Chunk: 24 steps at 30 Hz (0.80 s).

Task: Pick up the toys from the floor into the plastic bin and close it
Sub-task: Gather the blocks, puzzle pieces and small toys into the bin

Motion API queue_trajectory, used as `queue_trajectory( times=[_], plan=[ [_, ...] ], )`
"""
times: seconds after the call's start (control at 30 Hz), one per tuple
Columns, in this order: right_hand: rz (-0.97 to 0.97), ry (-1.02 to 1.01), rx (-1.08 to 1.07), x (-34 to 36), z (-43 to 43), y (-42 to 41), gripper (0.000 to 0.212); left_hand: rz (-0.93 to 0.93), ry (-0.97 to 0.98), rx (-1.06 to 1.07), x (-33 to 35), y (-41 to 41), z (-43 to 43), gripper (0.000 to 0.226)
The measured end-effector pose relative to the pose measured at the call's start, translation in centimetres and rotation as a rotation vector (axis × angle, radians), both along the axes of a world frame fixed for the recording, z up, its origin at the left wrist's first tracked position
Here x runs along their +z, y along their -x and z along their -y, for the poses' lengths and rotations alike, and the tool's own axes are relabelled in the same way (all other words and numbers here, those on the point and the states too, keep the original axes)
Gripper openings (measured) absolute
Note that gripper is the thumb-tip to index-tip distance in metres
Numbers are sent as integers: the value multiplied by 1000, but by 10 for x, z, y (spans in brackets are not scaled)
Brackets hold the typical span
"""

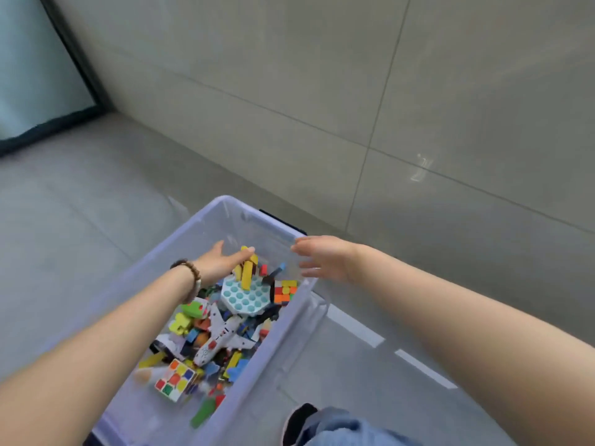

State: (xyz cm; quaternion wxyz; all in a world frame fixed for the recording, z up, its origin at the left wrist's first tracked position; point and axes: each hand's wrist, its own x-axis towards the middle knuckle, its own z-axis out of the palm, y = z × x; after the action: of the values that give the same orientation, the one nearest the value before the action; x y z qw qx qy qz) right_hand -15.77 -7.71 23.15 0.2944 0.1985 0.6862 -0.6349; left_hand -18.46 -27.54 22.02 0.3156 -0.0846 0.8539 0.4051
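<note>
A clear plastic bin [180, 239] stands open on the grey floor, filled with toys: a white toy plane [222, 336], a teal hexagonal board with holes [246, 296], a puzzle cube [175, 379] near me, a second cube [285, 291] by the right wall, and several coloured blocks. My left hand [219, 262], with a bead bracelet on the wrist, hangs palm down over the bin's far end, fingers spread. Yellow blocks [247, 273] stand tilted just below its fingertips. My right hand [325, 257] hovers open above the bin's far right rim, holding nothing.
The bin's clear lid [370, 365] lies flat on the floor to the right of the bin. My shoe [299, 420] and jeans-covered knee [347, 426] are at the bottom. A tiled wall [450, 91] rises just behind the bin, with a dark-framed glass door [32, 75] at the far left.
</note>
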Motion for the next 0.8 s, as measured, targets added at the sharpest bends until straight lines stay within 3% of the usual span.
queue_trajectory(
  times=[0.07,0.13,0.37,0.5,0.67,0.8],
  plan=[
    [-55,-258,159,4,-14,-7,44,-75,145,-99,3,-3,2,92],
    [-93,-418,251,6,-49,-17,52,-201,150,-175,10,-3,-14,87],
    [0,-578,103,7,-214,-105,62,-489,64,-540,9,-14,-160,60],
    [90,-690,-38,-30,-288,-180,63,-375,3,-710,-38,-48,-259,54],
    [174,-679,-212,-102,-336,-264,66,-169,31,-906,-123,-108,-343,58],
    [92,-722,-382,-160,-361,-289,71,-74,31,-942,-181,-141,-383,60]
  ],
)
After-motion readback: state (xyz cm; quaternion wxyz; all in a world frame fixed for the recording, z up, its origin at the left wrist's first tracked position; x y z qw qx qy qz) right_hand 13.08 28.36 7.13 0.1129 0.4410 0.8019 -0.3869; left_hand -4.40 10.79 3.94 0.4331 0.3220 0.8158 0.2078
